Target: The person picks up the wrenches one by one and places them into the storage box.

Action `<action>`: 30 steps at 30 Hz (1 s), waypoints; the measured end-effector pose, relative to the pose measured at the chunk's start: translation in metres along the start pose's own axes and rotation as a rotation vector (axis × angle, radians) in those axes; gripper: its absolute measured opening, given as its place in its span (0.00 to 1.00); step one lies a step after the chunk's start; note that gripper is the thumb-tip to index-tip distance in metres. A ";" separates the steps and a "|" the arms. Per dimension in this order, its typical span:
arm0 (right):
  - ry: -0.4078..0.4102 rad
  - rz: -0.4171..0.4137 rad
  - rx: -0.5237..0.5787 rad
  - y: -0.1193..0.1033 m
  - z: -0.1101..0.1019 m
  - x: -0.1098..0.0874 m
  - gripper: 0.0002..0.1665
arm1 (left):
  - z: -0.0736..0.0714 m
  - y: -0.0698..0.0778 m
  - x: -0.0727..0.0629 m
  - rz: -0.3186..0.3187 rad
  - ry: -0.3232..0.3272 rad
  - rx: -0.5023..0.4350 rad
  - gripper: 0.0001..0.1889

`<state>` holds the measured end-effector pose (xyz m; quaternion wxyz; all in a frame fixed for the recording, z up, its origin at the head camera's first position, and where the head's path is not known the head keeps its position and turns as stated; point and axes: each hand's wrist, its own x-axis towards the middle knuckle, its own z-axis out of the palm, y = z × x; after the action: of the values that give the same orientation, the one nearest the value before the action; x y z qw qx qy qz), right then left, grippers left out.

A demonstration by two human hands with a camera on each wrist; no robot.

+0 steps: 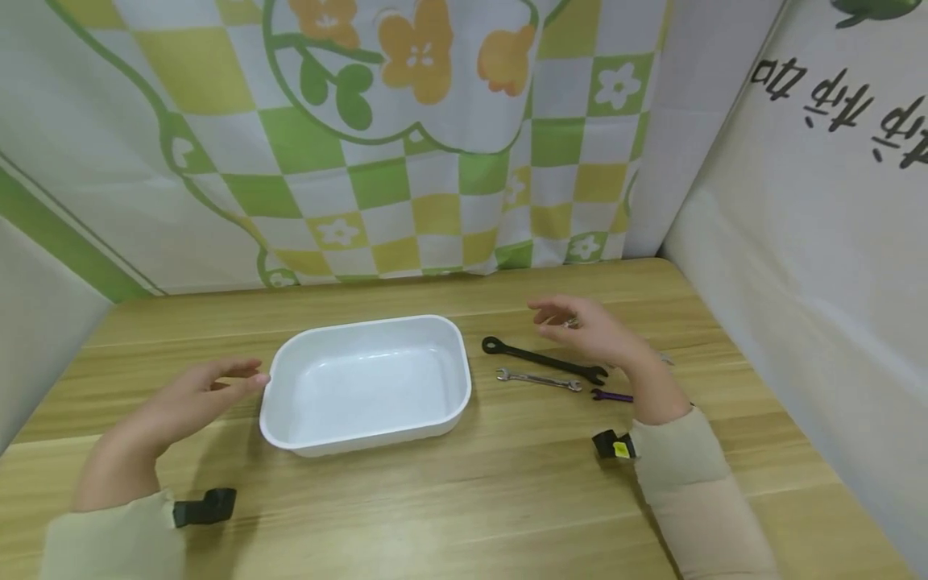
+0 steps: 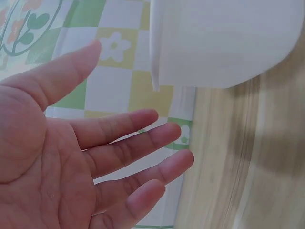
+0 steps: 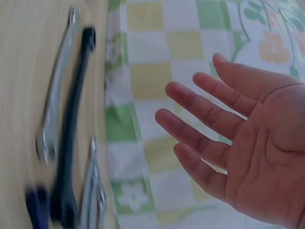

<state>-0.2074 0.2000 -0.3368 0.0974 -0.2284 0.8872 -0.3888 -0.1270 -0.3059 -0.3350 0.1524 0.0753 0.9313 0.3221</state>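
Note:
A white rectangular basin [image 1: 377, 395] sits on the table. My left hand [image 1: 188, 403] hovers at its left end; in the left wrist view the spread fingers [image 2: 138, 148] are apart from the basin wall [image 2: 209, 43] and hold nothing. My right hand [image 1: 598, 332] hangs above several wrenches, fingers loosely bent and nothing in the palm. Beneath and left of it are a black wrench [image 1: 544, 360] and a silver wrench [image 1: 539, 379]. A purple wrench [image 1: 612, 395] is partly hidden by my right forearm. Further thin silver tools [image 3: 93, 191] show in the right wrist view, blurred.
The wooden table [image 1: 435, 507] meets a checked green and yellow curtain [image 1: 435, 193] at the back. A white wall [image 1: 812, 242] with dark lettering stands along the right. Small black devices [image 1: 210, 507] are strapped to both wrists.

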 end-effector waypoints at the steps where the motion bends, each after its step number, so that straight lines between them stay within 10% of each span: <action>1: 0.011 -0.006 -0.017 0.003 -0.003 -0.005 0.24 | 0.000 0.000 0.000 -0.013 -0.001 -0.002 0.35; 9: 0.013 -0.047 -0.183 0.024 -0.024 -0.037 0.16 | 0.001 -0.004 0.000 -0.073 -0.001 -0.027 0.36; 30: -0.137 -0.132 -0.368 0.059 -0.033 -0.072 0.09 | 0.010 -0.009 0.001 0.053 -0.007 -0.075 0.30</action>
<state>-0.1757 0.2914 -0.3582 0.0883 -0.3258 0.9177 -0.2094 -0.1252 -0.3074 -0.3483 0.1499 0.0953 0.9158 0.3602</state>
